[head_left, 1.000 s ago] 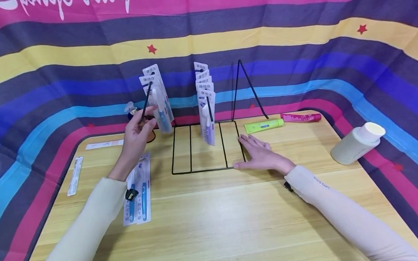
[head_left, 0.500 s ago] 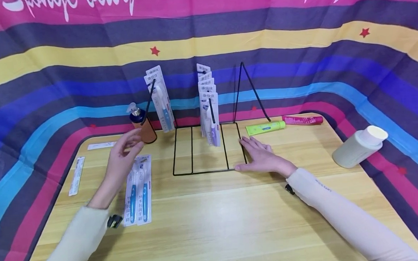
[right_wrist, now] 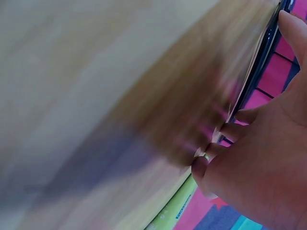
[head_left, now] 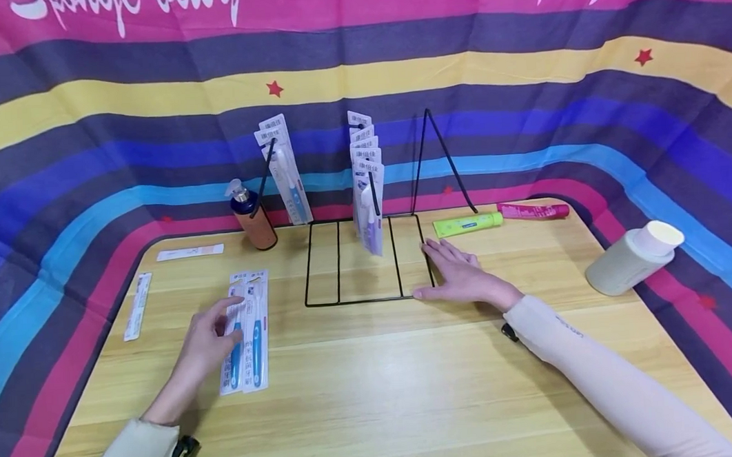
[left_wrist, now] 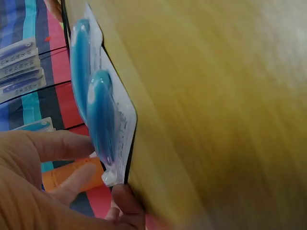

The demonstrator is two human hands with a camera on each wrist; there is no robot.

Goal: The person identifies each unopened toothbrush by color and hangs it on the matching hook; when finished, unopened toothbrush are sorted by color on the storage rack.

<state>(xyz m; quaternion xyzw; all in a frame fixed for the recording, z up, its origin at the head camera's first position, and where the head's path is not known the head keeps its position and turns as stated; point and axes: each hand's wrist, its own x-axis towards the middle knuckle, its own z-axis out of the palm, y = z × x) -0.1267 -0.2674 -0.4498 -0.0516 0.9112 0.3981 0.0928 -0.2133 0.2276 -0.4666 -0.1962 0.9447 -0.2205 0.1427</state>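
Observation:
Two packaged toothbrushes [head_left: 257, 341] with blue handles lie side by side on the table. My left hand [head_left: 201, 344] hovers at the left pack, its fingers bent and apart from the thumb. In the left wrist view the fingers [left_wrist: 67, 146] are close to the packs' edge; whether they touch is unclear. My right hand [head_left: 458, 279] rests with spread fingers on the right side of a black wire rack [head_left: 370, 301]. Packaged toothbrushes with purple handles [head_left: 370, 211] hang from its middle hook, and blue ones [head_left: 290, 184] from its left hook.
An orange pump bottle [head_left: 257, 227] stands left of the rack. Two slim white packets [head_left: 190, 252] lie at the left. A green tube [head_left: 468, 224] and a pink tube [head_left: 533, 211] lie behind my right hand. A pale bottle [head_left: 625, 263] is at the right edge.
My left hand has left the toothbrush packs on the left hook and come down and toward me to the packs on the table. My right hand has stayed on the rack.

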